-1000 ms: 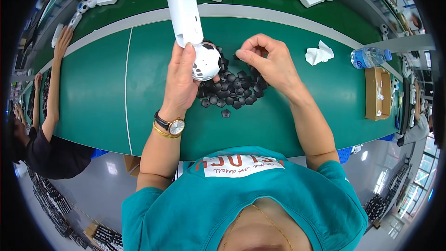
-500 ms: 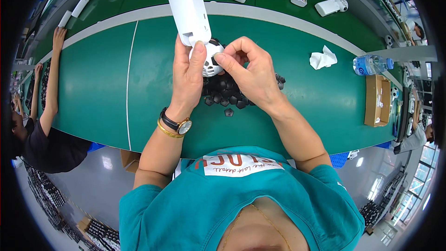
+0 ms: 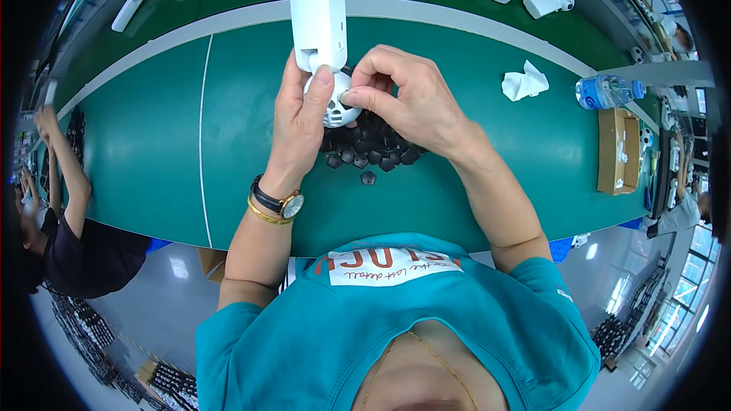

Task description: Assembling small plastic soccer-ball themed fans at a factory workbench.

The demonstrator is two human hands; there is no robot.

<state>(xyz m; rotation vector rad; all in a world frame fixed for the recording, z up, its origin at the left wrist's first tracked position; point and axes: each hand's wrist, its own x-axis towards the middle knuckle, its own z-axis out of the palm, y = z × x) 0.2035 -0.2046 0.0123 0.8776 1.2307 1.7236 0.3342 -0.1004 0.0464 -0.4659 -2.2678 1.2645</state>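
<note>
My left hand [image 3: 301, 110] is closed round the ball end of a white device [image 3: 318, 15], whose long rectangular body points up and away from me. The white ball [image 3: 340, 110] has dark pentagon-shaped spots and slots, and my left thumb presses on its side. On the ball's right side, my right hand [image 3: 403, 95] pinches with thumb and forefinger at a dark spot. Whatever lies between those fingertips is hidden. Under and beside my hands is a pile of small black pentagon pieces [image 3: 373, 144], with one loose black pentagon [image 3: 368, 178] nearer to me.
Beyond the green table [image 3: 137, 129] runs a green belt carrying several similar white devices [image 3: 548, 1]. To the right are a crumpled tissue [image 3: 524, 82], a water bottle [image 3: 609, 93] and a cardboard box [image 3: 618, 152]. A co-worker [image 3: 84, 251] sits at the left.
The white device stands more upright, and both hands stay at its ball. Devices on the far belt have shifted right. The co-worker's arm has drawn back from the belt.
</note>
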